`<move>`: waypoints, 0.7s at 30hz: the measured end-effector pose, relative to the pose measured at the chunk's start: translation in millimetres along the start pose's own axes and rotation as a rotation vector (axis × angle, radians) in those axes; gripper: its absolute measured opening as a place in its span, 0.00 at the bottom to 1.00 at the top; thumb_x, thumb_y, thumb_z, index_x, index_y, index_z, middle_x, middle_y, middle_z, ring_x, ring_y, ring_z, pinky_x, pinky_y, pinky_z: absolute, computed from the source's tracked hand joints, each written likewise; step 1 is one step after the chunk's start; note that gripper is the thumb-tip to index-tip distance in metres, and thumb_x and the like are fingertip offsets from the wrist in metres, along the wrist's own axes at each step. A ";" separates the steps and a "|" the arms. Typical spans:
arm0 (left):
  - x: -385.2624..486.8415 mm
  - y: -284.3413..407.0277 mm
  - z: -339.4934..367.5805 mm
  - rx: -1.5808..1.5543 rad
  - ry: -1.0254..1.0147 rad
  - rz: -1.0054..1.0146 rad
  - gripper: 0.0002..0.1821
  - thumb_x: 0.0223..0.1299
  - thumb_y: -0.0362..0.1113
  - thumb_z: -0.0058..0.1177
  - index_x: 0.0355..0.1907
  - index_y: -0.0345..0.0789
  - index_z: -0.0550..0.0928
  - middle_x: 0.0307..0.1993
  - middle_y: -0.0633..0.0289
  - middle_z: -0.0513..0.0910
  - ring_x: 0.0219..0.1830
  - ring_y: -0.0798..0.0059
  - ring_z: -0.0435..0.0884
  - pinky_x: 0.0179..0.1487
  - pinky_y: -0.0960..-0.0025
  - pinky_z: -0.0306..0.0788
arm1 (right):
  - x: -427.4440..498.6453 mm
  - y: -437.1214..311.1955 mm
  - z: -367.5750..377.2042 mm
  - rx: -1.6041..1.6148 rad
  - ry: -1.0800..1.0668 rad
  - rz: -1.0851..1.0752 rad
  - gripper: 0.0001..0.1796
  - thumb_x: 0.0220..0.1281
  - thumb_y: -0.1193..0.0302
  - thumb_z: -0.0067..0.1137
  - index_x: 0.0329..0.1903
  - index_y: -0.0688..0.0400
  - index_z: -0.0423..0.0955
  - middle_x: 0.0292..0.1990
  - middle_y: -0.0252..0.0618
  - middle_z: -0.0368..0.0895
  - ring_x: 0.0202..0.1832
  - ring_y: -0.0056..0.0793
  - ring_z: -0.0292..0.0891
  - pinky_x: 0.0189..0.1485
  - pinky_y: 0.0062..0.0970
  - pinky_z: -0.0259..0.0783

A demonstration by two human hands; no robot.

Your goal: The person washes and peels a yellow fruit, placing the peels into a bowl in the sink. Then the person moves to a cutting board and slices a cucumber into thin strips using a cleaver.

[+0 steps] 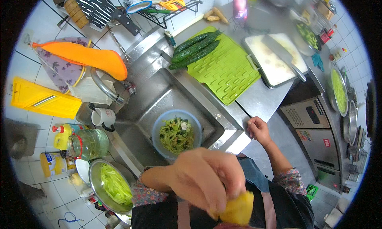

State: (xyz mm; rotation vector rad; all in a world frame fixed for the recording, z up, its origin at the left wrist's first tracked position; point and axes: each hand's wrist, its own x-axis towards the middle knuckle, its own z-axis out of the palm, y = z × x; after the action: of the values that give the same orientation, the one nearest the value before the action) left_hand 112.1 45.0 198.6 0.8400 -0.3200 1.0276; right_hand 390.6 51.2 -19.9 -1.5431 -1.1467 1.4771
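Observation:
Close to the camera, my left hand pinches a soft-looking yellow piece of food, whose kind I cannot make out. My right hand rests at the steel counter's front edge with its fingers curled and nothing visible in them. Below and beyond the left hand, a translucent bluish bowl stands in the steel sink. It holds green vegetable shreds and peelings. Several dark green cucumbers lie across the end of a lime-green draining mat beside the sink.
A cleaver lies on a white cutting board. Shredded greens fill a steel bowl on the left and another basin on the right. The faucet arches beside the sink. A phone stands at the back. A yellow slicer hangs on the wall.

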 end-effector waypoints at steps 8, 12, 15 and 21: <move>35.2 -9.0 -2.8 0.103 -0.324 0.302 0.06 0.58 0.31 0.57 0.36 0.31 0.83 0.39 0.48 0.81 0.35 0.64 0.77 0.37 0.70 0.73 | -0.9 -1.4 0.0 0.023 -0.005 -0.011 0.08 0.66 0.66 0.51 0.33 0.56 0.69 0.19 0.29 0.72 0.13 0.14 0.63 0.11 0.16 0.56; 34.3 -1.2 2.2 0.027 -0.318 0.220 0.10 0.62 0.34 0.51 0.35 0.31 0.84 0.35 0.47 0.82 0.31 0.63 0.79 0.36 0.70 0.73 | -1.7 -1.1 1.3 0.013 -0.005 -0.032 0.09 0.66 0.66 0.51 0.33 0.57 0.69 0.17 0.29 0.71 0.13 0.14 0.62 0.12 0.16 0.57; 30.4 -10.4 7.4 -0.010 -0.265 0.291 0.14 0.63 0.36 0.47 0.35 0.29 0.84 0.35 0.45 0.82 0.29 0.62 0.80 0.34 0.69 0.73 | -2.6 -3.9 0.7 0.007 -0.015 -0.022 0.09 0.67 0.66 0.51 0.33 0.56 0.69 0.17 0.29 0.71 0.13 0.13 0.62 0.12 0.16 0.57; 35.0 -4.3 -1.2 0.032 -0.331 0.383 0.17 0.66 0.37 0.44 0.35 0.26 0.83 0.35 0.43 0.81 0.30 0.61 0.81 0.33 0.68 0.76 | -2.9 -8.6 1.1 -0.035 -0.015 -0.013 0.09 0.67 0.64 0.50 0.34 0.56 0.69 0.19 0.28 0.72 0.14 0.13 0.63 0.13 0.16 0.57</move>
State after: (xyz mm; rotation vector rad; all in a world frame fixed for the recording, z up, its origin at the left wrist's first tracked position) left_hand 133.3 66.7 216.8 1.0023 -0.7698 1.2485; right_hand 388.5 51.5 -11.0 -1.5472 -1.1951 1.4696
